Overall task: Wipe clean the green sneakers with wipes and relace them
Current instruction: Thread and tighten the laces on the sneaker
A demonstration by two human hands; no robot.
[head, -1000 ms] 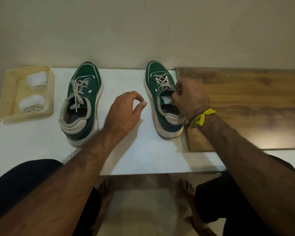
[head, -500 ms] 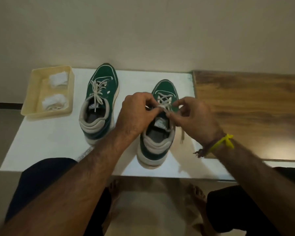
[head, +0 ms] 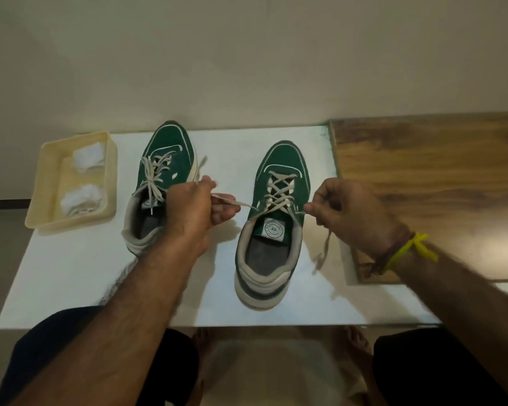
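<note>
Since half a second ago, our left hand [head: 195, 212] and right hand [head: 346, 212] drew apart, each pinching the cream flat lace [head: 279, 194] of the near green suede sneaker [head: 272, 230]; unlacing had begun.

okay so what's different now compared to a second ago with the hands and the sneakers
The right sneaker was pulled nearer the table's front edge. Both hands took its lace ends: the left hand and right hand each pinch one and have drawn them apart sideways, undoing the knot. The left sneaker, still tied, and the tray of wipes stayed put.
</note>
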